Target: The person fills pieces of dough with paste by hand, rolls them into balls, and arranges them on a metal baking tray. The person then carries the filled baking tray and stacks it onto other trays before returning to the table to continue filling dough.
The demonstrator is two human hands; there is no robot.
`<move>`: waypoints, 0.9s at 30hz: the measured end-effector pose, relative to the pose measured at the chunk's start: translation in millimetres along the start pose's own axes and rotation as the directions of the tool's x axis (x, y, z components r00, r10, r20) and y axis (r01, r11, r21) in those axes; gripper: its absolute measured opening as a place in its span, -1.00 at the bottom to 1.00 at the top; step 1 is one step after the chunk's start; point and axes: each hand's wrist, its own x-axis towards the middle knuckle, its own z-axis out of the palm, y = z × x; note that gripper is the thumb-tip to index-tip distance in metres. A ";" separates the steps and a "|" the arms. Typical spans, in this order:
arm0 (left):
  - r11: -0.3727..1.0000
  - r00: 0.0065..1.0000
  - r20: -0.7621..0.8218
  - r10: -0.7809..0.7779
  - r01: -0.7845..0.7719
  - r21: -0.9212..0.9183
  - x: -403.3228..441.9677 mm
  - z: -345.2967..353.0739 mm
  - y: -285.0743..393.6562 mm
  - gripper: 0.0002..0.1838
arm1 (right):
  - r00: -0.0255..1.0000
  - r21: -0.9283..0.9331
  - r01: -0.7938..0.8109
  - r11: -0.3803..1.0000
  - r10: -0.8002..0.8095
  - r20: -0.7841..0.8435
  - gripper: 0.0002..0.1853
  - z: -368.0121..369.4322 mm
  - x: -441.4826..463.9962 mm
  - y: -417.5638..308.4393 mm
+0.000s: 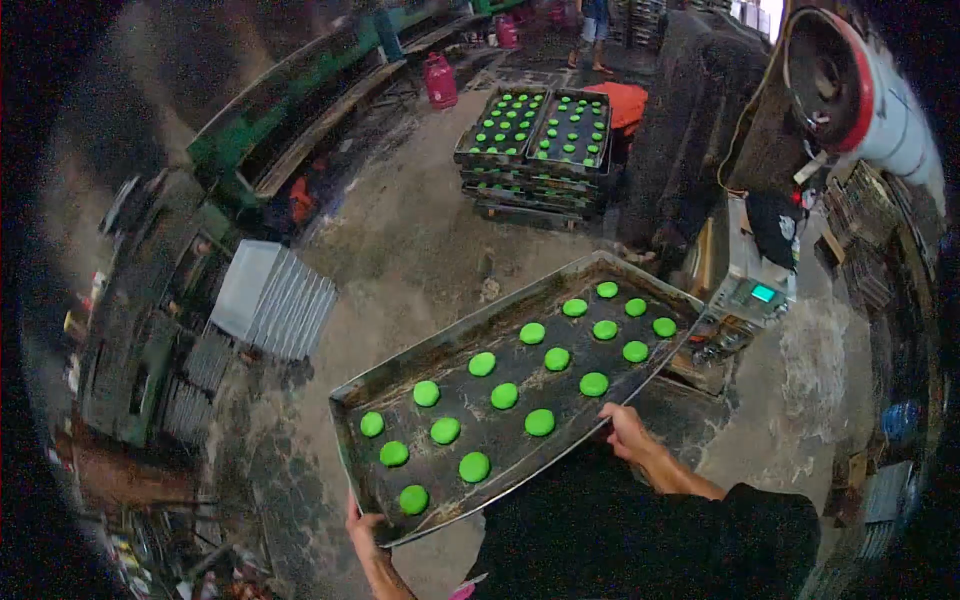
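A large dark metal baking tray (520, 362) spans the middle of the view, tilted with its right end farther away. Rows of flat round green dough pieces (504, 396) lie spaced apart on it. My left hand (366, 526) grips the tray's near left corner, thumb over the rim and fingers hidden behind the wall. On the near long rim, toward the right, my right hand (627, 434) is closed around the edge. Both hands hold the tray off the floor, in front of my dark shirt.
Ahead on the floor stand stacked trays (535, 155) with similar green pieces. A pile of pale containers (272, 297) sits left. To the right are a machine with a lit display (763, 293) and a big drum (875, 105). Pink gas cylinders (440, 82) and a person's legs (593, 45) are farther back.
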 end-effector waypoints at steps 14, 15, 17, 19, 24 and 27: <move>0.966 0.968 0.193 -0.163 0.196 -0.168 344.9 272.6 45.1 -0.13 | 0.983 0.229 0.091 0.969 -0.051 -0.175 -0.86 128.1 245.0 -266.1; 0.965 0.965 0.204 -0.165 0.200 -0.167 362.3 286.7 51.2 -0.13 | 0.981 0.233 0.097 0.968 -0.054 -0.185 -0.86 134.1 254.7 -278.5; 0.973 0.960 0.229 -0.160 0.192 -0.127 403.3 318.6 68.1 -0.14 | 0.976 0.049 0.057 0.997 -0.046 -0.213 -0.84 144.8 271.0 -305.6; 0.975 0.948 0.258 -0.187 0.210 -0.065 463.6 354.8 79.5 -0.15 | 0.967 0.097 0.089 0.991 -0.063 -0.249 -0.83 156.7 317.1 -321.4; 0.980 0.916 0.349 -0.198 0.177 0.091 607.2 442.1 92.0 -0.15 | 0.959 0.342 0.083 0.936 0.018 -0.283 -0.79 161.1 417.6 -336.7; 0.966 0.820 0.529 -0.218 0.103 0.238 709.6 495.8 111.7 -0.14 | 0.931 0.219 -0.034 0.975 0.111 -0.347 -0.80 186.6 445.6 -385.5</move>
